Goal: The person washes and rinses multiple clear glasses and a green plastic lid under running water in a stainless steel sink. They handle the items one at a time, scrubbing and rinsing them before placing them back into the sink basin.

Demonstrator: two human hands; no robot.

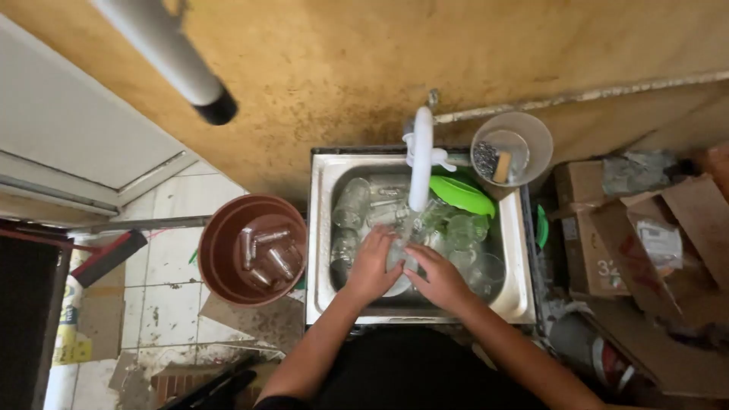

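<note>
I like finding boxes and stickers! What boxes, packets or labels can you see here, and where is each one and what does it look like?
Cardboard box: right of the sink, brown, open flaps, dark print on its side.
Packet: on the box flaps, far right, crumpled, pale with a label.
Printed sack: floor at far left, white with yellow and blue.
No screens or signs.
</note>
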